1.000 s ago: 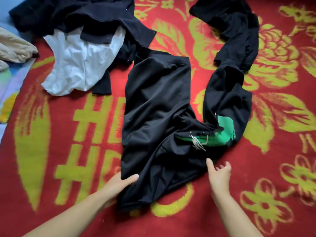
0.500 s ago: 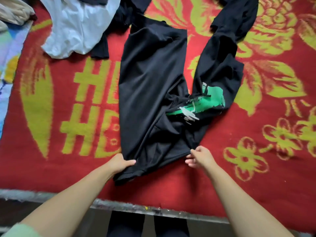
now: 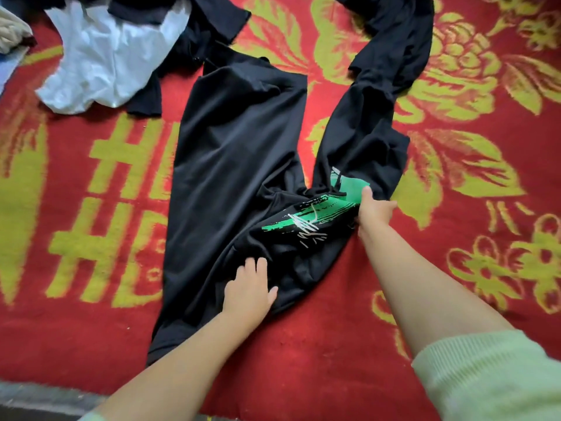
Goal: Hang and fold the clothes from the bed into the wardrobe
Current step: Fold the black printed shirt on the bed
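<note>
Flattening black trousers [image 3: 236, 165] on bed [image 3: 303, 354]: left hand [image 3: 249, 291] pressing flat-fingered, right hand [image 3: 374, 212] pinching green-printed fabric. Next, probably: laying legs together.

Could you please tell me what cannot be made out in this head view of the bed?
- Wardrobe: out of frame, head view.
- Black trousers: far end of the right-hand leg is cut by the top edge.
- Right hand: fingertips hidden in fabric beside the green print.
- White garment: partly covered by dark clothes.
</note>
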`<state>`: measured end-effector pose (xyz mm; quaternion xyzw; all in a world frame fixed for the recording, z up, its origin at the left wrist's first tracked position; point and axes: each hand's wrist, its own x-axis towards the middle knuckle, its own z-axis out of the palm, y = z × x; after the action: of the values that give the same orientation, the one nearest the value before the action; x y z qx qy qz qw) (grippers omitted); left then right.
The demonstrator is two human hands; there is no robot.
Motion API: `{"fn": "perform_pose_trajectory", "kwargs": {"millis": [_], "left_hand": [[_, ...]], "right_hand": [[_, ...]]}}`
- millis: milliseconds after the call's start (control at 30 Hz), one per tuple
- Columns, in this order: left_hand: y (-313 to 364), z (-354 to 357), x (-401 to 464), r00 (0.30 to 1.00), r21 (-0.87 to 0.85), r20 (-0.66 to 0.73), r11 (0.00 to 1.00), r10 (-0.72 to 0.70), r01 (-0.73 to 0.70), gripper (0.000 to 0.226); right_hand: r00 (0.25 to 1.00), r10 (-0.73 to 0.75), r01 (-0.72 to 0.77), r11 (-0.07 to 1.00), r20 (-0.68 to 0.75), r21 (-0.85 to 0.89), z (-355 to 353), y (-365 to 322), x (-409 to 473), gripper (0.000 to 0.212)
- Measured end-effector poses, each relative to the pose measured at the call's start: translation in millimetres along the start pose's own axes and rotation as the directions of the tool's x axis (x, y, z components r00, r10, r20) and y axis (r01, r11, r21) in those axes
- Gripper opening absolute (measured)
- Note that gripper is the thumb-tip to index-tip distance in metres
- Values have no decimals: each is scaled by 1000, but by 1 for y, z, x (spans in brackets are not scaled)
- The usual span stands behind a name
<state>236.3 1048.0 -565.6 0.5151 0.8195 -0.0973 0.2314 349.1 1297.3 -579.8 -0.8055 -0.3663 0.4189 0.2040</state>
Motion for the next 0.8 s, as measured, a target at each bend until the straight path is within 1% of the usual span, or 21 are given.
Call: {"fn": "perform_pose_trajectory", "kwargs": {"millis": [33, 67, 100, 167, 200, 233, 267, 300, 333, 367, 400, 433, 467, 500, 567, 633, 667, 700, 733, 767, 800], "left_hand": [[2, -1, 7, 1000, -1, -6, 1000, -19, 19, 46], [1, -2, 14, 1000, -3, -2, 1000, -11, 11, 39], [-3, -1, 21, 999, -13, 32, 1000, 22, -21, 32], [-13, -3, 31, 985, -136, 116, 984, 129, -113, 19], [-21, -6, 31, 969, -203, 146, 965, 197, -166, 13], [-28, -10, 28, 949, -258, 160, 939, 272, -226, 10], [-33, -13, 22, 924, -290, 159, 911, 348, -293, 10], [-37, -14, 13, 903, -295, 139, 887, 407, -354, 10], [-37, -14, 5, 892, -296, 107, 870, 440, -394, 13], [-34, -14, -3, 883, -290, 66, 856, 465, -429, 19], [-28, -14, -10, 872, -287, 29, 840, 489, -461, 20], [-22, -14, -11, 860, -284, 14, 826, 511, -486, 19], [-14, -13, -9, 846, -272, -10, 813, 533, -515, 18], [-6, -13, -4, 835, -263, -10, 805, 550, -533, 18], [14, -10, 11, 837, -230, 86, 828, 541, -511, 25], [25, -9, 26, 851, -161, 210, 876, 481, -455, 33], [30, -10, 30, 861, -123, 247, 896, 445, -427, 34], [34, -11, 31, 875, -111, 231, 905, 426, -411, 36], [37, -12, 30, 896, -90, 155, 909, 417, -407, 40], [38, -6, 29, 906, -48, 53, 907, 420, -418, 53], [41, -8, 26, 906, 15, 51, 907, 419, -420, 72]], "right_hand": [[999, 55, -55, 998, 3, 36, 1, -6, 10, 77], [994, 106, -110, 987, 38, 113, 0, -11, 20, 74], [982, 144, -165, 968, 118, 189, -2, -14, 34, 64], [958, 108, -186, 939, 266, 290, -9, -22, 67, 39], [953, 77, -171, 934, 292, 314, -16, -37, 69, 31], [957, 7, -113, 931, 291, 347, -25, -57, 64, 24], [956, -109, -3, 924, 271, 382, -33, -81, 58, 18], [931, -254, 126, 898, 263, 421, -40, -105, 48, 15], [870, -403, 235, 846, 285, 478, -47, -127, 39, 14], [789, -524, 300, 785, 322, 543, -52, -147, 28, 14], [715, -603, 339, 741, 354, 579, -53, -161, 20, 16], [666, -648, 372, 718, 370, 588, -53, -172, 17, 18], [640, -675, 416, 705, 365, 575, -52, -179, 18, 19], [636, -693, 470, 697, 339, 542, -49, -182, 21, 19], [669, -692, 551, 706, 271, 444, -40, -179, 34, 29], [723, -645, 582, 762, 248, 285, -27, -163, 52, 41], [780, -578, 548, 816, 240, 182, -21, -149, 63, 45], [846, -482, 474, 876, 227, 93, -14, -133, 76, 51], [902, -362, 369, 929, 236, 15, -9, -118, 86, 60], [931, -275, 298, 952, 238, -68, -4, -104, 92, 70], [952, -218, 248, 961, 214, -123, 1, -94, 99, 80]]}}
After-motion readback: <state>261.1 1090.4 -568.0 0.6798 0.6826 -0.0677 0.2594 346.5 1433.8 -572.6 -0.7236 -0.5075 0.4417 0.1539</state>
